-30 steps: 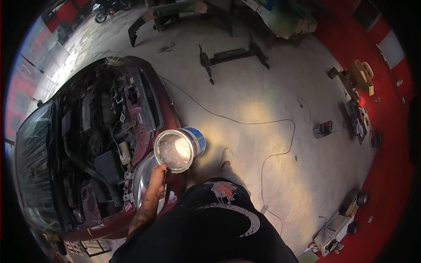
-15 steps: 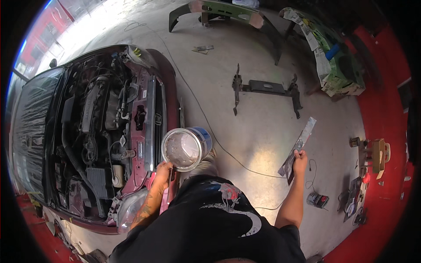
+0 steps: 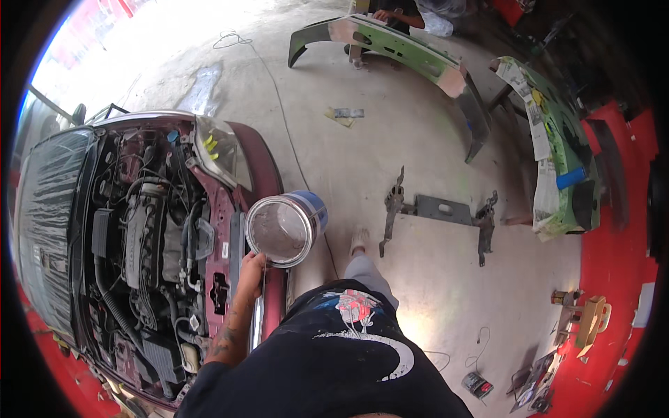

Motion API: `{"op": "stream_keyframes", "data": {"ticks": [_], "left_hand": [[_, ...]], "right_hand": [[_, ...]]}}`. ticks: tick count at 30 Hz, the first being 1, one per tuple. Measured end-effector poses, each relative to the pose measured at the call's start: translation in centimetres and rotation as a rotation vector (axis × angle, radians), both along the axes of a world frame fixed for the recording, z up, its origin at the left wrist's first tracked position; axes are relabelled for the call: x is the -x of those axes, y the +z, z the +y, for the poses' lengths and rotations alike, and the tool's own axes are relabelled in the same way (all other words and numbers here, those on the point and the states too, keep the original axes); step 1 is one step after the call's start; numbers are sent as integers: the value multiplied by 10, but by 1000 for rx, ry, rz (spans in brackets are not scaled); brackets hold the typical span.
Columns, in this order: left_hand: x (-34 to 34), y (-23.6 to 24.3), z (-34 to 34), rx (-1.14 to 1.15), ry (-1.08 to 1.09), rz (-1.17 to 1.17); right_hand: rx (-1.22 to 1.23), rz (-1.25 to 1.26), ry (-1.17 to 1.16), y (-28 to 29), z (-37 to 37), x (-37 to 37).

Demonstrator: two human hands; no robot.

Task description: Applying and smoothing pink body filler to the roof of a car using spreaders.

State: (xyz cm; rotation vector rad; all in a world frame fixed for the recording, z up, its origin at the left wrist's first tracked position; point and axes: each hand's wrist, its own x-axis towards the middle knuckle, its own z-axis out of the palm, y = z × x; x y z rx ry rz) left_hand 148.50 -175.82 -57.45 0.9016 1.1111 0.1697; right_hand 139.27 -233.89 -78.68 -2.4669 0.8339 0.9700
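Observation:
My left hand (image 3: 251, 270) grips the near rim of an open blue tin (image 3: 284, 228), holding it tilted in front of my chest. Greyish paste fills the tin's shiny inside. The tin hangs over the front edge of a maroon car (image 3: 230, 209) whose bonnet is off, showing the engine bay (image 3: 150, 237). My right hand does not appear in the head view. My black printed shirt (image 3: 348, 362) fills the lower middle, and one leg and foot (image 3: 359, 244) show just past the tin.
A green car bumper (image 3: 390, 52) rests on stands at the back, with another person's hands (image 3: 383, 14) on it. A masked green panel (image 3: 557, 146) stands at right. A metal bracket (image 3: 439, 209) and a cable lie on the concrete floor. Small tools sit by the red edge.
The view has swung left and up; the car now sits further left. My right hand, which held a flat strip out to the right, has left the view. The tin stays in my left hand.

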Motion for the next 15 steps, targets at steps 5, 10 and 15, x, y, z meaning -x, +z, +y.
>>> {"op": "stream_keyframes", "data": {"ticks": [5,10,15], "left_hand": [[-93,-12,48,-13,127,28],[-165,-21,98,3,279,40],[-226,-28,174,62,368,26]], "right_hand": [[54,99,436,-64,22,-195],[-14,-303,537,-3,197,-563],[-257,-795,668,137,443,-837]]}}
